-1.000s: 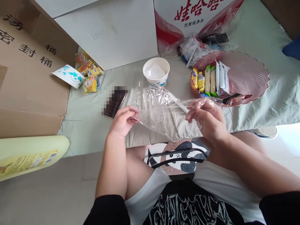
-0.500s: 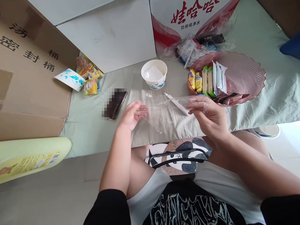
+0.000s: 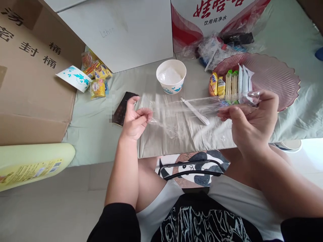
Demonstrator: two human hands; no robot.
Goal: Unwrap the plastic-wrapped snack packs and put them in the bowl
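Clear plastic bag [image 3: 191, 116] stretched flat, pinched between left hand [image 3: 135, 119] and right hand [image 3: 249, 122]; nothing inside yet.

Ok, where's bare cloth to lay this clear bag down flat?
Bare cloth lies between the phone and the cardboard box; more right of the pink dish. Crowded: snack packets left of the paper bowl, wrappers behind the dish.
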